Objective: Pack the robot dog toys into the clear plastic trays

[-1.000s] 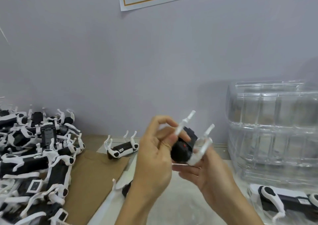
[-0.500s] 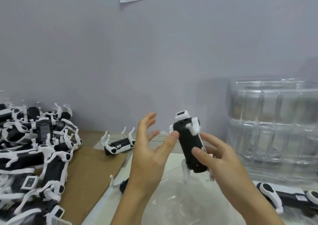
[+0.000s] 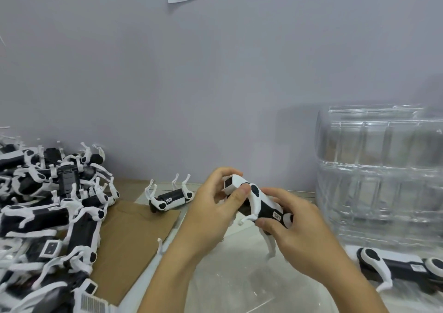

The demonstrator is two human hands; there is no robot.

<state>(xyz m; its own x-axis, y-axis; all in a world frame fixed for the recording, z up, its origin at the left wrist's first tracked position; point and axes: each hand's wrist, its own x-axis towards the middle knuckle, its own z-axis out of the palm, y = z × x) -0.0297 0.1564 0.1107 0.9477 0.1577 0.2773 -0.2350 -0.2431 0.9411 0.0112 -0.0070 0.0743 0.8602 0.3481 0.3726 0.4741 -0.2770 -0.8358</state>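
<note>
Plastic is what the held robot dog toy (image 3: 257, 203) appears to be made of, a black trunk with white shoulder caps and thin white legs, so it is judged light, stiff and a little slick. It is held in the air above a clear sheet or tray (image 3: 239, 276) on the table, between both hands and tilted, head end up and to the left. The left hand (image 3: 211, 207) is curled round the head end, its thumb pressed on the white cap; the right hand (image 3: 297, 236) is wrapped round the rear of the trunk. The trunk is judged the safest hold; the slim legs look the likeliest parts to bend or snap, and one hangs down under the right hand.

A small white label is carried on the held toy's flank, but its print is too small to be read. To the left of the held toy a single toy (image 3: 171, 199) lies on its back, also labelled illegibly, and farther left a heap of toys (image 3: 50, 207) is piled on brown cardboard (image 3: 129, 236), a barcode sticker showing at its near end. To the right of the held toy, stacked clear plastic trays (image 3: 381, 181) stand, with a toy (image 3: 398, 266) lying before them
</note>
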